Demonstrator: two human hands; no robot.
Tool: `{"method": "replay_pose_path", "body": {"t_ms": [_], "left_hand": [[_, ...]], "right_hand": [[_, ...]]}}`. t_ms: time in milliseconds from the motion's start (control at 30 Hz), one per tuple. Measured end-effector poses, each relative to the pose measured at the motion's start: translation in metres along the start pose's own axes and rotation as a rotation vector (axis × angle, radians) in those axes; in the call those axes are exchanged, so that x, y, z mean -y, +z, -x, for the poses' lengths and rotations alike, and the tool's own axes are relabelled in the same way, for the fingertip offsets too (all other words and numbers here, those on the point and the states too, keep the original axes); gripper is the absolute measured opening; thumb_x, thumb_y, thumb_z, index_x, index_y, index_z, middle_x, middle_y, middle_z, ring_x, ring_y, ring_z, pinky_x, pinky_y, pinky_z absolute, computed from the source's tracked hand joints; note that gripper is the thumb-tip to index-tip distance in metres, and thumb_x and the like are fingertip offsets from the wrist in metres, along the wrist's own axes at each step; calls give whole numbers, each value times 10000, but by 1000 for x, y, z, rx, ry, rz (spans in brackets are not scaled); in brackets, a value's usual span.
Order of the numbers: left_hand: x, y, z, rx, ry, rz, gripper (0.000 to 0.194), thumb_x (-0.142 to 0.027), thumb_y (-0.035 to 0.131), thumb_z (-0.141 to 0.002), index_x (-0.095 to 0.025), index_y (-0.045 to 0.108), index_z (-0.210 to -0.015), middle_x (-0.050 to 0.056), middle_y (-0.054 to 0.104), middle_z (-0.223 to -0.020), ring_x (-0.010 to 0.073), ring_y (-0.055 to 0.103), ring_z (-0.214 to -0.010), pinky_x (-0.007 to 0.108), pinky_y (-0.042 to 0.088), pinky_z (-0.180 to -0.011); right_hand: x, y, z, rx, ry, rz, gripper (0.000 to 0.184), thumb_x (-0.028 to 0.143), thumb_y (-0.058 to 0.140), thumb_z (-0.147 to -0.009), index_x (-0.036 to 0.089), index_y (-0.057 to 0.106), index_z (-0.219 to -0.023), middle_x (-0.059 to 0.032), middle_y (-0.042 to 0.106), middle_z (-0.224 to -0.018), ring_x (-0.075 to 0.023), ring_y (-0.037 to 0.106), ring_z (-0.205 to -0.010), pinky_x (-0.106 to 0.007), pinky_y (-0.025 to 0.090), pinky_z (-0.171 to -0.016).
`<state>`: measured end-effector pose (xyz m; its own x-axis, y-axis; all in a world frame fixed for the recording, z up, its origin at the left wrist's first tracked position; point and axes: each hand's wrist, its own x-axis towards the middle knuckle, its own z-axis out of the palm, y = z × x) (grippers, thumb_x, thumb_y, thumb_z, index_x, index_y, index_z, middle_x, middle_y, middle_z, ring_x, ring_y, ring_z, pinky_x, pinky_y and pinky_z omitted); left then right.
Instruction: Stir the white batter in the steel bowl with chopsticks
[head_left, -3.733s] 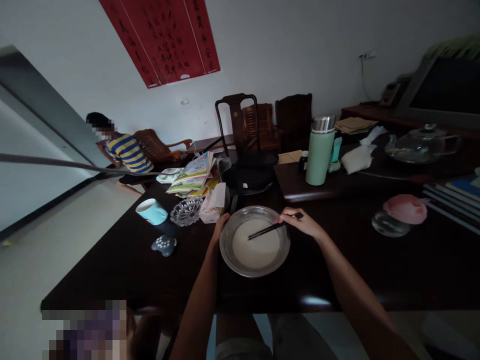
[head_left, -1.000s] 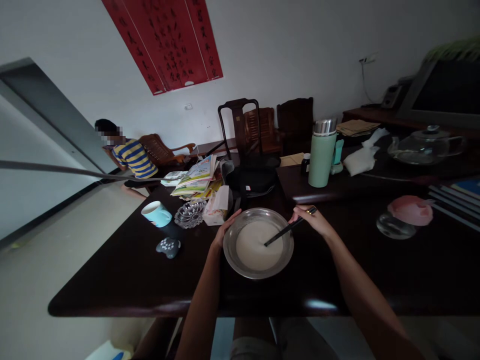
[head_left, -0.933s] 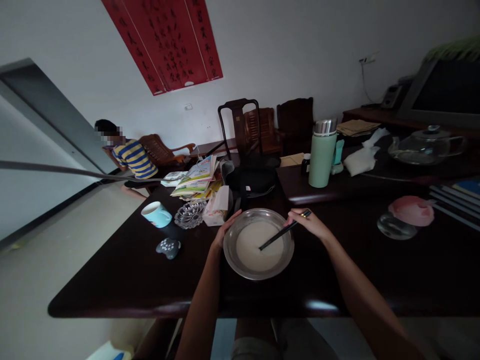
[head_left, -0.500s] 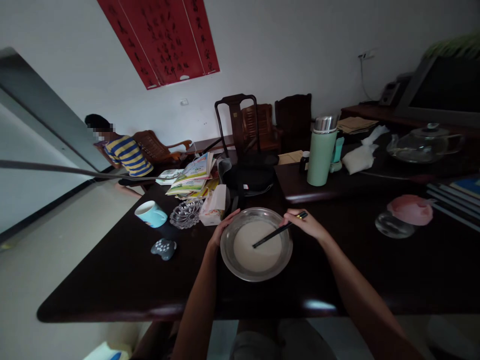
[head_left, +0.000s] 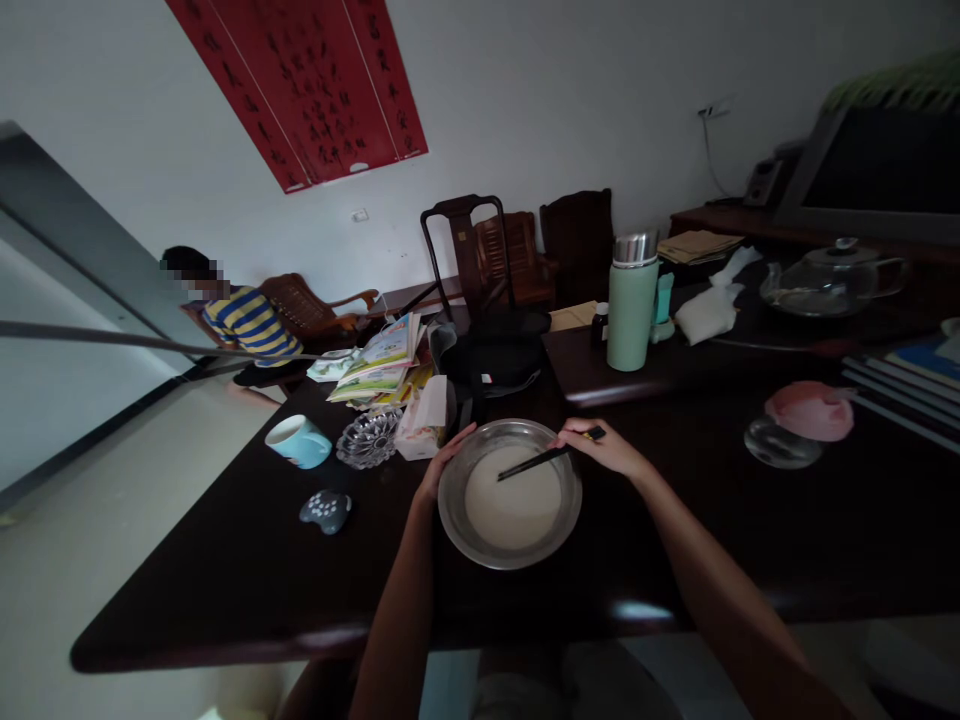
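A wide metal bowl (head_left: 453, 505) stands on the dark table near its front edge, holding a pale, milky liquid (head_left: 517, 510). My left hand (head_left: 445, 462) grips the bowl's left side at the rim, with part of the fingers hidden. Dark chopsticks (head_left: 532, 462) are pinched in my right hand (head_left: 600, 446) above the bowl's right rim. They slant down to the left, and their tips are at the liquid towards the far side of the bowl.
Left of the bowl are a tissue box (head_left: 422, 425), a glass dish (head_left: 367, 440), a light blue mug (head_left: 298, 442) and a game controller (head_left: 325, 510). A green flask (head_left: 631, 310) stands behind; a pink-topped container (head_left: 806, 412) is right. A person (head_left: 251, 325) sits far left.
The chopstick tips have moved away from me and slightly left within the bowl, along with my right hand. My left hand keeps its hold on the bowl. The view has shifted a little.
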<state>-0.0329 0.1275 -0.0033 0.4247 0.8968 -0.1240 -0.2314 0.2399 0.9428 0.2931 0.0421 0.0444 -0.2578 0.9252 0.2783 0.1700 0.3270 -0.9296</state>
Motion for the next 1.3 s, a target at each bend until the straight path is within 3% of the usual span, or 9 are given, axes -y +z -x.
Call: {"method": "replay_pose_path", "body": {"t_ms": [133, 367, 567, 767, 900, 1033, 1133, 1200, 1300], "left_hand": [[5, -6, -3, 1, 22, -2, 593, -400, 770, -697, -209, 677, -1251, 67, 603, -1363, 336, 417, -1377, 434, 211, -1198], [2, 1, 1, -20, 33, -16, 562, -411, 755, -720, -212, 685, -1240, 62, 594, -1375, 333, 420, -1375, 422, 224, -1190], [6, -4, 4, -14, 57, -42, 565, -416, 743, -730, -210, 678, -1252, 67, 603, -1363, 341, 427, -1368, 439, 234, -1184], [-2, 13, -1, -43, 61, -68, 571, -440, 775, -678, -207, 708, -1195, 58, 606, -1359, 365, 380, -1396, 465, 200, -1206], [-21, 26, 56, -40, 97, -108, 617, -493, 660, -777, -212, 619, -1324, 46, 542, -1430, 383, 294, -1435, 522, 237, -1199], [-17, -35, 192, -81, 175, -99, 653, -745, 438, -775, -473, 534, -1362, -183, 465, -1446, 271, -28, -1487, 505, 233, -1232], [11, -113, 273, -207, 594, -101, 605, -737, 363, -789, -621, 398, -1382, -391, 356, -1380, 69, -329, -1314, 243, -79, -1255], [32, -152, 294, -394, 625, -191, 583, -665, 307, -849, -587, 364, -1424, -406, 309, -1383, 24, -344, -1298, 138, -186, -1177], [53, -174, 292, -590, 636, -256, 545, -620, 283, -886, -548, 433, -1405, -370, 312, -1413, 57, -223, -1405, 151, -137, -1200]], "right_hand": [[-5, -9, 1, -137, 40, -58, 430, 587, 574, -867, 213, 671, -680, -41, 754, -749, -256, 716, -803, -378, 499, -820], [2, 0, 2, 26, 4, 15, 390, 550, 557, -893, 217, 710, -759, -41, 772, -846, -256, 708, -875, -366, 497, -828], [-1, -8, 4, -119, 34, -3, 411, 556, 556, -890, 210, 691, -713, -53, 760, -786, -262, 712, -832, -379, 495, -821], [2, -3, 4, 43, 14, -27, 397, 547, 552, -896, 214, 695, -734, -47, 772, -825, -262, 716, -863, -377, 497, -829], [-3, -6, 2, -54, 3, 6, 382, 540, 559, -894, 214, 701, -755, -47, 767, -839, -269, 711, -888, -389, 488, -855], [-5, -8, 3, -90, 38, -77, 444, 576, 543, -889, 212, 670, -670, -45, 750, -726, -258, 714, -775, -395, 505, -824], [-2, -3, 2, 2, 25, -40, 421, 559, 545, -895, 210, 687, -707, -48, 767, -785, -259, 717, -828, -390, 503, -842], [-1, -2, 2, 15, 8, 4, 393, 548, 558, -892, 210, 700, -751, -49, 775, -850, -263, 715, -889, -389, 499, -860], [-2, -6, 2, -85, 19, 10, 401, 566, 573, -875, 208, 697, -744, -47, 770, -831, -270, 717, -894, -396, 499, -866]]}}
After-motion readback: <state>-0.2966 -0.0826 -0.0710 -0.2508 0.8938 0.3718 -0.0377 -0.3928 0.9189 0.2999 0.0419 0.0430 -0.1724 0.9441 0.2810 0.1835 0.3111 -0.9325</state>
